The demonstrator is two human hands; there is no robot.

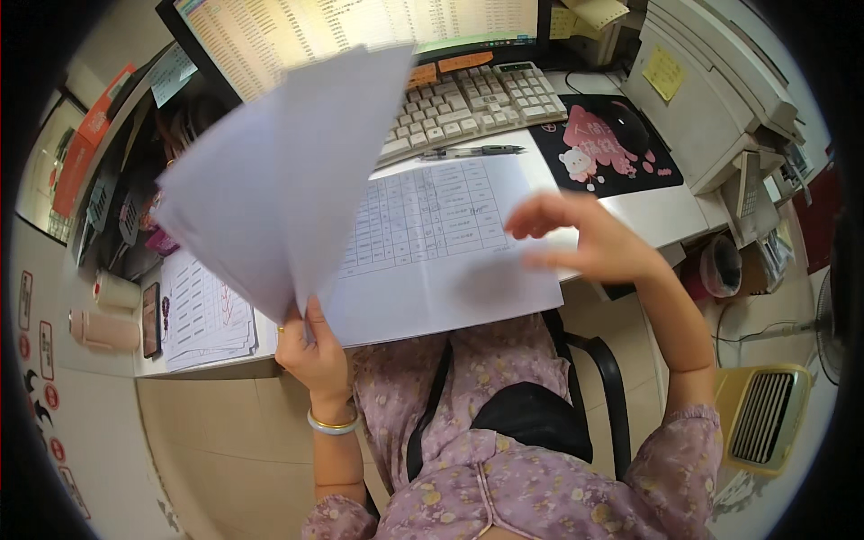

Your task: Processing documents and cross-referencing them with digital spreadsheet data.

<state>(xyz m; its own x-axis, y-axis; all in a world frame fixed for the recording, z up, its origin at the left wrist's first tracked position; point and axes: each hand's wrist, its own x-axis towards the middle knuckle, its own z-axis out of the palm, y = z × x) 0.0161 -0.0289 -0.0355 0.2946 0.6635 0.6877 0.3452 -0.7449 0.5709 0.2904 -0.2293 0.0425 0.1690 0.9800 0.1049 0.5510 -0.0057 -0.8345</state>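
Observation:
My left hand [313, 355] is closed on the lower corner of several white paper sheets [252, 171], pinched between thumb and fingers. The sheets stand raised and fanned, bending to the left, and hide part of the keyboard and screen. Beneath them, a large sheet with a printed table [441, 283] lies flat on the desk, its left part covered. Over that sheet's right side hovers my right hand [580, 236], empty, with its fingers curved and apart. Its shadow falls on the paper. A pen [472, 152] rests at the sheet's far edge.
Behind the papers stand a keyboard [472, 108] and a monitor [486, 22]. A mouse [627, 129] sits on a dark pad [648, 173], beside a printer [711, 90]. More printed sheets [207, 315], a phone [151, 319] and a pink cup [103, 330] are at the left.

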